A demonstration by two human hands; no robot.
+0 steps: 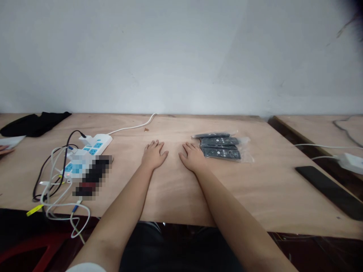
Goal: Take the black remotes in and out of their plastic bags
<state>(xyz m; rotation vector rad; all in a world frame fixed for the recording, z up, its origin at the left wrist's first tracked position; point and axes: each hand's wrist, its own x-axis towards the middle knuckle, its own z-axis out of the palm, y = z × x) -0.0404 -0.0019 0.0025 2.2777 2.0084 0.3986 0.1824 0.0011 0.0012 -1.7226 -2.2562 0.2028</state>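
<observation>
My left hand [154, 155] lies flat on the wooden table [176, 204], fingers spread and nothing in it. To its right, my right hand [193, 155] also rests palm down with the fingers apart. Just beside the right hand's outer edge is a small group of black remote controls [220, 147] in clear plastic bags. They lie side by side, and the bag's loose end [247, 149] sticks out to the right. Whether the right hand touches the nearest bag, I cannot tell.
A white power strip [102, 141] with plugs and tangled cables [52, 200] sits at left, beside a blurred-out dark object [93, 175]. Black cloth [36, 124] lies at the far left, near another person's hand [4, 149]. A black phone-like slab [329, 190] is at right.
</observation>
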